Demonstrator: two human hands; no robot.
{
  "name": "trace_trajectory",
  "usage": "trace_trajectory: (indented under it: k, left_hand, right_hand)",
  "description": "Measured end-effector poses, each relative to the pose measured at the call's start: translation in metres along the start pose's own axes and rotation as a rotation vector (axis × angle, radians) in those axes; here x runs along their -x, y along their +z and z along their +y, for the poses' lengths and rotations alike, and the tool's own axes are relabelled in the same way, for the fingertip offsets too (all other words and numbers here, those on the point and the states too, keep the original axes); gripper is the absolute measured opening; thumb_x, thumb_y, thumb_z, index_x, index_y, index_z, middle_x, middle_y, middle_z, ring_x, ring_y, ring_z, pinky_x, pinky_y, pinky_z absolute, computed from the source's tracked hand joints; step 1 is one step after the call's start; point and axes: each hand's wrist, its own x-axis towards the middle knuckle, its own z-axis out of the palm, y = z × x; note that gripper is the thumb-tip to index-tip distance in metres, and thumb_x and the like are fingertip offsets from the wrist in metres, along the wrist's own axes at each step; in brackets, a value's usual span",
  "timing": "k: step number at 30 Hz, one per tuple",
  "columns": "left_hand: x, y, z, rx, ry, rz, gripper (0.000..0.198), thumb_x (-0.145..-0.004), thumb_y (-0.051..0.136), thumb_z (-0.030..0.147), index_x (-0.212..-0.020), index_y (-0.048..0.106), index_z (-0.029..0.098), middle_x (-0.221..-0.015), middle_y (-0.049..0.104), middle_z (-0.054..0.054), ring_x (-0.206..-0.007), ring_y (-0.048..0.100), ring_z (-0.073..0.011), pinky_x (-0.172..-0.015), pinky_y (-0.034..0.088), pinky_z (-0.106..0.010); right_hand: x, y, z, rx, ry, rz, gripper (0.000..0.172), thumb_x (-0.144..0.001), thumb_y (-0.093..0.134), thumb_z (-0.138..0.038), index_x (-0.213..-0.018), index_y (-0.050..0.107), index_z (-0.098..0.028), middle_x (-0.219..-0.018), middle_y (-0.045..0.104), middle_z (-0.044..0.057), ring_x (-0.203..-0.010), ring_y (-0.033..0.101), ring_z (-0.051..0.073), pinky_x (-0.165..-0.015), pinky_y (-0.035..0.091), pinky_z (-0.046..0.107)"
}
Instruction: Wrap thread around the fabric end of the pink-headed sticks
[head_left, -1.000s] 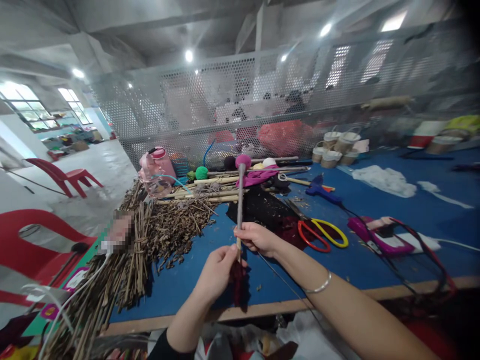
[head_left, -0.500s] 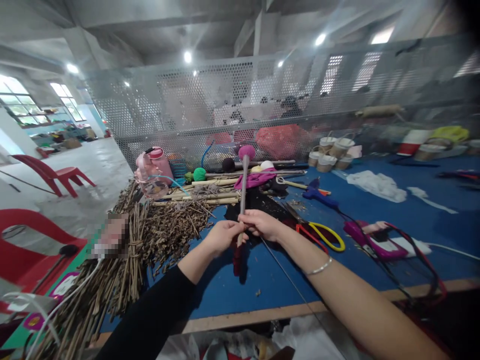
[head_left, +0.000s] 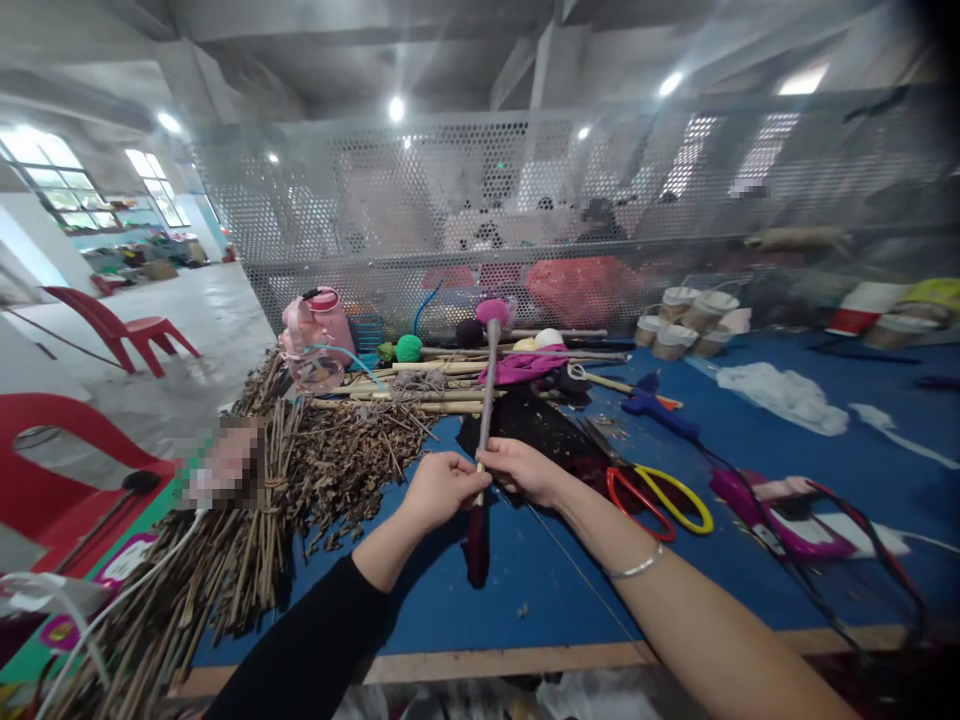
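Observation:
Both of my hands grip one upright stick (head_left: 487, 390) above the blue table (head_left: 720, 560). The stick has a pink ball (head_left: 493, 311) at its top and a dark red wrapped part (head_left: 475, 540) at its lower end. My left hand (head_left: 441, 488) closes on it from the left, in a black sleeve. My right hand (head_left: 521, 467), with a bracelet at the wrist, pinches it from the right at about the same height. A thin wire (head_left: 570, 565) trails down from my right hand.
A big heap of dry twigs (head_left: 300, 480) lies on the left. Red and yellow scissors (head_left: 658, 497), a blue glue gun (head_left: 664, 412), a pink tool (head_left: 772, 505), a pink jug (head_left: 319, 330), bamboo sticks and paper cups (head_left: 686, 325) lie around. A perforated metal screen (head_left: 525, 210) backs the table.
My left hand slid up the stick from below until it sits beside my right hand. The view shifted a little; the stick stays upright.

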Motion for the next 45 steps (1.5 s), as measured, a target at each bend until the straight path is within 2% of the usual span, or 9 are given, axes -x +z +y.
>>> trace_trajectory:
  k: [6,13,18,22,28,32,36,40,45]
  left_hand:
    - [0.002,0.000,0.004,0.402,-0.138,-0.247,0.039,-0.062,0.067,0.049,-0.069,0.054,0.013,-0.061,0.055,0.000,-0.048,0.049,-0.0057,-0.050,0.041,-0.019]
    - [0.003,0.002,-0.001,-0.017,0.000,0.032,0.039,-0.057,0.071,0.047,-0.063,0.051,0.014,-0.049,0.054,0.002,-0.040,0.044,-0.0070,-0.041,0.032,-0.019]
    - [0.010,0.000,0.010,0.248,0.039,-0.140,0.039,-0.066,0.064,0.050,-0.064,0.053,0.013,-0.052,0.053,0.001,-0.042,0.044,-0.0053,-0.045,0.035,-0.019]
    - [0.012,-0.001,0.009,0.341,-0.067,-0.271,0.039,-0.067,0.062,0.051,-0.070,0.056,0.012,-0.063,0.058,-0.002,-0.047,0.050,-0.0066,-0.047,0.038,-0.019]
    - [0.002,0.001,-0.007,-0.025,0.036,0.008,0.030,-0.067,0.062,0.043,-0.071,0.055,0.014,-0.050,0.054,0.002,-0.042,0.047,-0.0083,-0.044,0.034,-0.019]
    - [0.000,0.004,-0.012,-0.165,0.010,0.015,0.022,-0.068,0.061,0.035,-0.074,0.058,0.014,-0.053,0.057,0.001,-0.045,0.049,-0.0098,-0.045,0.034,-0.020]
    - [0.004,0.005,-0.008,-0.291,0.084,0.052,0.022,-0.074,0.055,0.035,-0.070,0.060,0.014,-0.054,0.058,0.000,-0.049,0.051,-0.0113,-0.048,0.034,-0.021]
    - [-0.016,-0.004,0.022,-0.403,0.245,0.263,0.025,-0.078,0.050,0.035,-0.080,0.065,0.015,-0.073,0.066,-0.005,-0.068,0.057,-0.0154,-0.065,0.041,-0.024]
    - [-0.097,-0.026,0.076,-0.787,0.388,0.416,0.028,-0.078,0.052,0.029,-0.099,0.061,0.013,-0.101,0.061,-0.013,-0.097,0.055,-0.0233,-0.086,0.039,-0.031]
  right_hand:
    - [0.003,0.000,-0.007,-0.160,0.009,-0.089,0.034,-0.067,0.068,-0.041,-0.078,0.047,-0.017,-0.046,0.029,-0.012,-0.037,0.012,0.002,-0.035,0.005,0.017]
    - [-0.002,0.003,0.002,-0.048,-0.014,0.003,0.035,-0.067,0.067,-0.044,-0.074,0.047,-0.017,-0.044,0.036,-0.011,-0.035,0.016,0.002,-0.033,0.008,0.018]
    - [0.005,0.003,-0.010,-0.120,-0.051,-0.065,0.037,-0.064,0.069,-0.042,-0.082,0.050,-0.017,-0.047,0.038,-0.011,-0.036,0.015,0.002,-0.035,0.007,0.018]
    - [0.009,0.009,-0.011,-0.037,-0.092,0.019,0.034,-0.065,0.067,-0.043,-0.074,0.048,-0.017,-0.049,0.047,-0.007,-0.034,0.023,0.003,-0.035,0.010,0.020]
    - [0.001,0.010,0.000,0.127,-0.099,0.230,0.030,-0.063,0.066,-0.039,-0.065,0.048,-0.015,-0.052,0.046,-0.006,-0.045,0.037,0.006,-0.045,0.027,0.021]
    - [-0.007,0.011,0.004,0.275,-0.111,0.347,0.015,-0.069,0.058,-0.029,-0.068,0.051,-0.016,-0.057,0.051,-0.003,-0.054,0.045,0.010,-0.051,0.032,0.022]
    - [-0.009,0.013,0.004,0.440,-0.111,0.475,0.014,-0.072,0.052,-0.025,-0.062,0.045,-0.018,-0.053,0.045,-0.004,-0.052,0.041,0.010,-0.050,0.030,0.023]
    - [0.000,0.004,-0.005,0.393,-0.148,0.495,0.013,-0.073,0.048,-0.027,-0.064,0.044,-0.019,-0.053,0.039,-0.005,-0.050,0.037,0.010,-0.048,0.028,0.023]
    - [0.012,-0.009,-0.016,0.242,-0.153,0.428,0.015,-0.071,0.049,-0.032,-0.066,0.042,-0.020,-0.053,0.036,-0.006,-0.047,0.033,0.009,-0.046,0.026,0.023]
